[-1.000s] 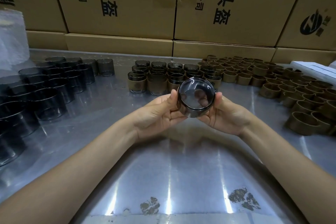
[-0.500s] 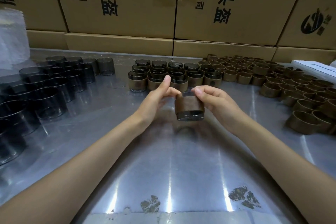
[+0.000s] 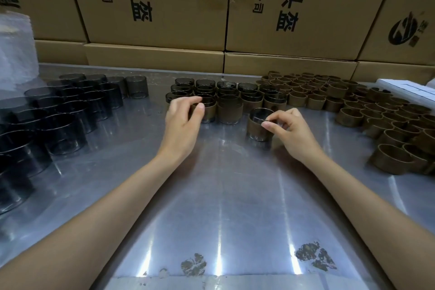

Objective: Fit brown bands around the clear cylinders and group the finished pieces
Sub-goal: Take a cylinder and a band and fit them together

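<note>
The right hand [image 3: 290, 130] pinches the banded cylinder's [image 3: 260, 125] thin, likely fragile rim; the left hand [image 3: 182, 120] hovers loosely curled, holding nothing.

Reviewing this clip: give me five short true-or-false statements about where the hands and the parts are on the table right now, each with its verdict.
1. The right hand pinches the rim of a banded cylinder standing on the metal table. True.
2. That cylinder is lying on its side. False: it stands upright, open end up.
3. The loose brown bands are heaped on the left of the table. False: they are on the right; the bare cylinders are on the left.
4. The left hand is at the front of the finished group. True.
5. Plastic crates stand behind the table. False: cardboard boxes do.
</note>
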`<state>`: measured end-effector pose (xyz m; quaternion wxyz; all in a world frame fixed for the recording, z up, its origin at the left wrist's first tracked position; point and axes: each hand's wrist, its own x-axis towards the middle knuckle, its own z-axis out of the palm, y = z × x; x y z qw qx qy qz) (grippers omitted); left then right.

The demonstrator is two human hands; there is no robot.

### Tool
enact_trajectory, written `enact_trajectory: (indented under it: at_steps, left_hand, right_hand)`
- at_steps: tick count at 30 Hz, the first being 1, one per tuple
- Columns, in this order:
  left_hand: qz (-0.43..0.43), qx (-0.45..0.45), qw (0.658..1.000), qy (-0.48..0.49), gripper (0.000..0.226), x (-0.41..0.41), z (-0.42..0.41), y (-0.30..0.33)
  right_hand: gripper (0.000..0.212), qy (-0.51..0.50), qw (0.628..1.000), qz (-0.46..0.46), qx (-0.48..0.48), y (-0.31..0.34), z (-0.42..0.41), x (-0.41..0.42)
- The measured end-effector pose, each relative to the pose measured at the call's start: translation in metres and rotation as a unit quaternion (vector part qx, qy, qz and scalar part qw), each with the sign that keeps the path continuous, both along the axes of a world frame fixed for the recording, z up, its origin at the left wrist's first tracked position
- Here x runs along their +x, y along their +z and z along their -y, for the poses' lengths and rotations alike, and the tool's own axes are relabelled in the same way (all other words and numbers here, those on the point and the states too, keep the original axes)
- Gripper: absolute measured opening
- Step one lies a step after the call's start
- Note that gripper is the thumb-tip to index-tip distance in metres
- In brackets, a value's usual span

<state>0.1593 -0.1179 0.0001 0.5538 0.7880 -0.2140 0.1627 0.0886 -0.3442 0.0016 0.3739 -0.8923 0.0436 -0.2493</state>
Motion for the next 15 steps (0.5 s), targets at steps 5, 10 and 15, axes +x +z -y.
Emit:
enact_trajectory:
  at_steps: [5, 10, 15]
  left_hand:
    - [-0.068, -0.005, 0.996, 0.062, 0.043, 0.024, -0.018, -0.006]
    - [-0.111, 0.005, 0.992, 0.054, 0.050, 0.035, -0.023, -0.009]
    - [-0.117, 0.047, 0.992, 0.025, 0.052, 0.036, -0.021, -0.012]
  right_hand:
    - [0.025, -0.039, 0.998, -0.003, -0.057, -0.009, 0.002, 0.012]
    - [0.035, -0.077, 0.986, -0.035, -0.146, -0.012, 0.005, 0.020]
    - [0.041, -0.102, 0.975, -0.058, -0.186, -0.015, 0.008, 0.033]
